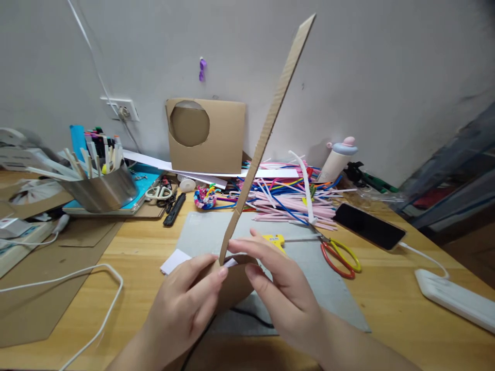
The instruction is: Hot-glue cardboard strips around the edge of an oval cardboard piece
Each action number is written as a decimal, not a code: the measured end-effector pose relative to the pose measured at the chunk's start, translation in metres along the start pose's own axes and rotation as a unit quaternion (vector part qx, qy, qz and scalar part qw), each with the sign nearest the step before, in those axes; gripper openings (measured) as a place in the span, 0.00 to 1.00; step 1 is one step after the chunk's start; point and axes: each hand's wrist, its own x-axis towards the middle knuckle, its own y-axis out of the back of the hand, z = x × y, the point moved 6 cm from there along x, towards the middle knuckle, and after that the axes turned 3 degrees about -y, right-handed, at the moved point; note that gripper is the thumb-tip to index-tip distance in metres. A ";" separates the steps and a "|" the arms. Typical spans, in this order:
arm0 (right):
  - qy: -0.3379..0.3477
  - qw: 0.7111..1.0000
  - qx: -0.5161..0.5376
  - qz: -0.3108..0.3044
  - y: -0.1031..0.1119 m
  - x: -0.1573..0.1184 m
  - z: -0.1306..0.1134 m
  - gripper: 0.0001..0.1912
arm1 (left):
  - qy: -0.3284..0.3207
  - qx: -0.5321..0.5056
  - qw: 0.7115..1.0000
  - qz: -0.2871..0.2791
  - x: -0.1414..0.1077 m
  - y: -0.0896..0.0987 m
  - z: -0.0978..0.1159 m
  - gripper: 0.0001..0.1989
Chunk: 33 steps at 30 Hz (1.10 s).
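Observation:
A long, narrow cardboard strip (pixel 266 129) rises diagonally to the upper right, its lower end at the edge of a curved cardboard piece (pixel 235 288). My left hand (pixel 187 296) pinches the strip's lower end against that piece between thumb and fingers. My right hand (pixel 286 293) holds the right side of the curved piece, thumb near its upper edge and fingers reaching toward the strip. Some white paper shows inside the curve. Behind my right hand lies a yellow glue gun (pixel 275 241), partly hidden, on a grey mat (pixel 328 288).
Red-and-yellow-handled scissors (pixel 340 257) and a phone (pixel 369 226) lie to the right, near a white power strip (pixel 456 299). Pipe cleaners (pixel 294 206) are piled behind the mat. A metal container (pixel 100 190) and a white cable (pixel 116 293) are at the left.

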 end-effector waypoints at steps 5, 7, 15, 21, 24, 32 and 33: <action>0.008 1.000 0.006 -0.027 0.002 -0.001 0.000 0.24 | 0.007 0.017 0.999 -0.031 0.008 0.002 0.005 0.27; -0.008 0.999 0.006 -0.043 0.003 -0.003 0.004 0.24 | 0.006 0.017 0.999 -0.035 0.007 0.002 0.005 0.27; -0.005 0.997 0.030 -0.070 0.003 -0.012 0.010 0.31 | 0.013 -0.043 0.997 -0.060 0.006 -0.001 0.007 0.28; -0.084 0.991 -0.092 -0.050 0.020 -0.012 0.030 0.19 | 0.029 -0.060 0.995 -0.077 0.006 -0.001 0.004 0.26; -0.208 0.961 -0.184 -0.006 0.050 -0.015 0.072 0.17 | 0.031 -0.068 0.995 -0.069 0.003 -0.001 0.002 0.25; -0.422 0.872 -0.243 -0.060 0.072 -0.055 0.173 0.16 | 0.034 -0.082 0.995 -0.048 0.000 0.000 0.004 0.26; -0.430 0.873 -0.225 -0.055 0.070 -0.056 0.177 0.16 | 0.036 -0.087 0.994 -0.046 -0.001 0.000 0.004 0.27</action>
